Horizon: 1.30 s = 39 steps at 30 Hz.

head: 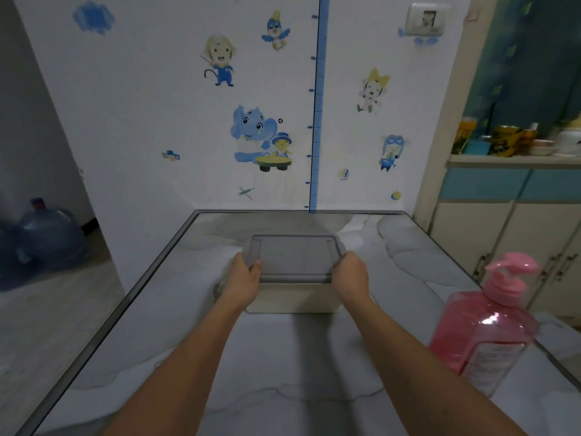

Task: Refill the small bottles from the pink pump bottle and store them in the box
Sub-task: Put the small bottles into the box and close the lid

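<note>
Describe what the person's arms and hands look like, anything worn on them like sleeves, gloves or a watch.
Both arms are bare for their whole visible length: no sleeves show. The left hand and right hand are bare too, with no gloves. No watch, bracelet or ring is visible on either wrist or hand, though the picture is soft, so small items might not show. No markings can be made out.

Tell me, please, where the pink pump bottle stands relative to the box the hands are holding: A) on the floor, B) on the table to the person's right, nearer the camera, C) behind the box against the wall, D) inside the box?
B: the pink pump bottle stands on the table, right of the box and nearer the camera.
</note>
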Each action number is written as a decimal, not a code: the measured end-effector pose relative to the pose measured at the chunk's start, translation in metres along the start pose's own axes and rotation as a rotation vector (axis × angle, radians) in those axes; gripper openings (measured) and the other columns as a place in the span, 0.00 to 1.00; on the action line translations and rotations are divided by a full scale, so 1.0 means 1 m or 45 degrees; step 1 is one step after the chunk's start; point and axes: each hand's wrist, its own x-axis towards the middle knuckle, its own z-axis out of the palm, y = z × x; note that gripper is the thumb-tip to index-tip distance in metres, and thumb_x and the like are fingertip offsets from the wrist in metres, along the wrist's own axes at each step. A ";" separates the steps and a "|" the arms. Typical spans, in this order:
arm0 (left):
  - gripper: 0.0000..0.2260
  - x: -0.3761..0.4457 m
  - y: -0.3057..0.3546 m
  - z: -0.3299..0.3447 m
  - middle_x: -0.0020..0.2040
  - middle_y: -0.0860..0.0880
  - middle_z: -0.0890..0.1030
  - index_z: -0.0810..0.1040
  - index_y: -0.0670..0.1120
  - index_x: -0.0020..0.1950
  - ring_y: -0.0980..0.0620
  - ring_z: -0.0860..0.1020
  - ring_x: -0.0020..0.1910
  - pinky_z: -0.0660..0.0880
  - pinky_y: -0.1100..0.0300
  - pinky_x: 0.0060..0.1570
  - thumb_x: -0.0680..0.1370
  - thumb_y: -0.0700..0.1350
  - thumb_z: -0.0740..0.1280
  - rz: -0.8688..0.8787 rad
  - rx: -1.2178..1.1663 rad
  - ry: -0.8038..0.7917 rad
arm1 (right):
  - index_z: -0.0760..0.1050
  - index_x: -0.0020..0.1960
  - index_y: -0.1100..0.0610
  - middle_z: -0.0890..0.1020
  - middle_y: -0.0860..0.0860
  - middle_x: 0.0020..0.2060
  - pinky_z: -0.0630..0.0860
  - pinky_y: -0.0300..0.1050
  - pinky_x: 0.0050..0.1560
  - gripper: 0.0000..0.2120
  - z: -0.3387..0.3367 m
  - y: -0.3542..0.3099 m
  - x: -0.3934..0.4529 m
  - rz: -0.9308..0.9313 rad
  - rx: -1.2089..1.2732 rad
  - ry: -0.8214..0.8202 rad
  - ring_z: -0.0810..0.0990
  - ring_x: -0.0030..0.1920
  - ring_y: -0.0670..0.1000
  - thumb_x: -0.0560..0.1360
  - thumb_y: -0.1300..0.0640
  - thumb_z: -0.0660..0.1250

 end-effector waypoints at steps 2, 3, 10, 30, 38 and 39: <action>0.17 0.000 0.005 -0.002 0.64 0.37 0.74 0.67 0.38 0.66 0.39 0.73 0.63 0.70 0.47 0.63 0.82 0.47 0.59 -0.014 0.090 -0.013 | 0.70 0.60 0.67 0.77 0.63 0.59 0.73 0.50 0.56 0.12 -0.006 0.000 -0.001 -0.039 -0.031 -0.053 0.76 0.59 0.62 0.79 0.63 0.57; 0.18 -0.001 0.008 -0.004 0.65 0.36 0.72 0.66 0.37 0.67 0.38 0.72 0.64 0.69 0.47 0.63 0.82 0.47 0.59 -0.015 0.182 -0.025 | 0.69 0.60 0.66 0.76 0.63 0.59 0.73 0.50 0.57 0.12 -0.009 0.000 -0.003 -0.062 -0.054 -0.081 0.76 0.59 0.62 0.79 0.62 0.57; 0.30 -0.016 0.032 -0.010 0.78 0.43 0.58 0.56 0.44 0.78 0.45 0.56 0.77 0.55 0.44 0.74 0.81 0.61 0.50 0.242 0.786 -0.071 | 0.67 0.67 0.61 0.73 0.61 0.62 0.71 0.53 0.59 0.20 -0.031 -0.006 -0.021 -0.336 -0.122 -0.065 0.73 0.60 0.62 0.81 0.50 0.51; 0.37 -0.080 0.068 0.005 0.79 0.46 0.56 0.55 0.49 0.78 0.46 0.53 0.78 0.48 0.41 0.75 0.76 0.70 0.45 0.297 1.004 -0.200 | 0.65 0.71 0.54 0.66 0.51 0.69 0.67 0.46 0.68 0.24 -0.142 -0.016 -0.091 -0.770 0.070 0.236 0.65 0.70 0.50 0.77 0.48 0.61; 0.33 -0.086 0.077 -0.005 0.79 0.47 0.57 0.56 0.50 0.78 0.47 0.56 0.77 0.54 0.45 0.75 0.78 0.67 0.49 0.348 0.920 -0.185 | 0.67 0.65 0.53 0.71 0.48 0.61 0.69 0.41 0.61 0.24 -0.220 0.032 -0.114 -0.500 0.230 0.981 0.69 0.61 0.46 0.74 0.43 0.63; 0.33 -0.089 0.075 -0.005 0.79 0.46 0.58 0.56 0.49 0.78 0.46 0.56 0.77 0.54 0.45 0.75 0.78 0.67 0.49 0.346 0.918 -0.185 | 0.65 0.66 0.53 0.71 0.49 0.61 0.70 0.44 0.61 0.26 -0.218 0.047 -0.118 -0.417 0.255 1.008 0.69 0.61 0.47 0.73 0.42 0.64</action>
